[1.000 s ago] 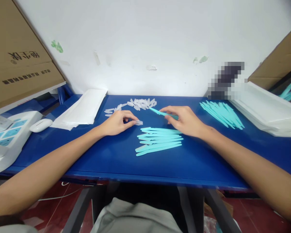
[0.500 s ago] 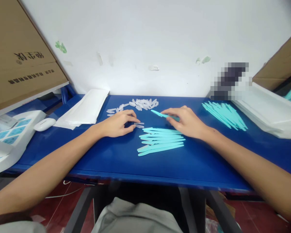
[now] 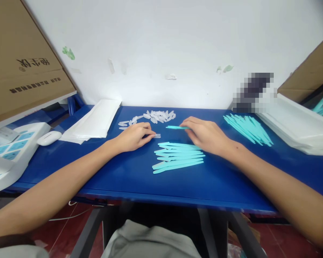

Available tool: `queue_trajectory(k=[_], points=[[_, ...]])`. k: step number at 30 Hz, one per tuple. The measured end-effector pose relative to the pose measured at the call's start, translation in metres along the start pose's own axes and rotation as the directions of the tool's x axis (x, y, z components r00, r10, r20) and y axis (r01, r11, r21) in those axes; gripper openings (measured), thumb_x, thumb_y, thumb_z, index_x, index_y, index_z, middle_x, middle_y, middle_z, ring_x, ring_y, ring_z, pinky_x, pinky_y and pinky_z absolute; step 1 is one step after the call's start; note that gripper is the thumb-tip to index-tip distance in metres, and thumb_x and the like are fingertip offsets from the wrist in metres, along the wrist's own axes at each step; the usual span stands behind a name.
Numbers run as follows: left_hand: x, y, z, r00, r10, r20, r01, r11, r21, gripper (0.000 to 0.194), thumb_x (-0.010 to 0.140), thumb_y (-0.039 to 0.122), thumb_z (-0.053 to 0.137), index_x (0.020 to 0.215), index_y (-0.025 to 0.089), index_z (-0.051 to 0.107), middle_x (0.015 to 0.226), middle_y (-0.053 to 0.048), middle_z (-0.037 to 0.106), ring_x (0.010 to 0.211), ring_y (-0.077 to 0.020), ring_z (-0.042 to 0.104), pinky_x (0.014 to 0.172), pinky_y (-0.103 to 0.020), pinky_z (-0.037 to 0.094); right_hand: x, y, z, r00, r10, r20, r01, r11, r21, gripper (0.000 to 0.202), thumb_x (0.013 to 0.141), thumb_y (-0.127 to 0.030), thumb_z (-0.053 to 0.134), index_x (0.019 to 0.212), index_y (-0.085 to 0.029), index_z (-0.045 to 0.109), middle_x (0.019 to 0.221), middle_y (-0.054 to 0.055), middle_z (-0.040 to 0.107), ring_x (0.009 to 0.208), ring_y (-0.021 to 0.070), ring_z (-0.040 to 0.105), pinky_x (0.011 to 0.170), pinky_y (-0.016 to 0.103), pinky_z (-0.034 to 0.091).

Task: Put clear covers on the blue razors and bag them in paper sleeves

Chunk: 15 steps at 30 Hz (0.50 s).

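Observation:
Pinched between the thumb and fingers of my left hand is a small clear piece, its end poking out to the right. My right hand holds a thin turquoise stick, its tip pointing left toward the clear piece, a short gap apart. Just below my hands lies a row of several turquoise sticks side by side. A loose pile of translucent pieces sits behind my left hand near the wall.
More turquoise sticks lie at the right, beside stacked white trays. White flat packets rest at the left, near a white rounded object and a white box with blue labels. A cardboard box stands far left.
My left fingers have closed on the clear piece, where they were apart around small pieces before. The stick in my right hand has turned to lie more level.

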<state>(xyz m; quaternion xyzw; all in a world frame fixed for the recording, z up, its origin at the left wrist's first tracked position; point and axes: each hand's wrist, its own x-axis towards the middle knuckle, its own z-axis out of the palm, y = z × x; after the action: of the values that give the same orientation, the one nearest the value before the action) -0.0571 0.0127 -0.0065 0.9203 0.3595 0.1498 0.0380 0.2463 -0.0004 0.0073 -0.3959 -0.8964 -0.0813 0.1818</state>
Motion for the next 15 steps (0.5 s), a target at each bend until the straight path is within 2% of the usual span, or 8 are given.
queue_trajectory(k=[4,6,10,15], points=[[0.0,0.002,-0.001,1.0,-0.012,0.008,0.012,1.0,-0.006,0.039,0.103,0.037,0.047,0.119,0.017,0.075,0.098,-0.01,0.064,0.087,-0.0211,0.061,0.077,-0.033,0.047,0.004,-0.008,0.001,0.994,0.003,0.112,0.01,0.993,-0.114,0.033,0.099,-0.019,0.044,0.126,-0.017,0.062,0.102,0.012,0.076,0.083,0.0257,0.068,0.061,0.034,0.041],[0.001,0.002,-0.001,1.0,-0.011,0.009,0.011,0.999,-0.035,0.037,0.102,0.037,0.049,0.119,0.018,0.076,0.098,-0.009,0.064,0.086,-0.0207,0.061,0.076,-0.032,0.047,0.006,-0.011,-0.001,0.991,-0.02,0.135,0.042,0.986,-0.161,0.034,0.098,-0.016,0.044,0.127,-0.018,0.061,0.097,0.011,0.075,0.081,0.0252,0.067,0.058,0.032,0.036],[0.002,0.002,0.0,1.0,0.001,0.007,0.0,0.996,-0.092,0.033,0.1,0.037,0.054,0.118,0.02,0.076,0.097,-0.008,0.064,0.085,-0.0201,0.061,0.075,-0.031,0.046,0.007,-0.015,-0.003,0.98,-0.122,0.159,0.142,0.983,-0.116,0.042,0.096,-0.009,0.043,0.132,-0.02,0.062,0.107,0.01,0.074,0.085,0.0218,0.067,0.057,0.029,0.035],[0.002,0.001,0.001,1.0,-0.01,-0.008,0.008,0.989,-0.145,0.033,0.101,0.04,0.055,0.117,0.021,0.077,0.097,-0.007,0.065,0.084,-0.0194,0.06,0.076,-0.032,0.046,0.005,-0.015,-0.003,0.972,-0.18,0.154,0.193,0.979,-0.072,0.045,0.095,-0.008,0.044,0.132,-0.022,0.066,0.115,0.009,0.072,0.087,0.019,0.069,0.058,0.026,0.038]])
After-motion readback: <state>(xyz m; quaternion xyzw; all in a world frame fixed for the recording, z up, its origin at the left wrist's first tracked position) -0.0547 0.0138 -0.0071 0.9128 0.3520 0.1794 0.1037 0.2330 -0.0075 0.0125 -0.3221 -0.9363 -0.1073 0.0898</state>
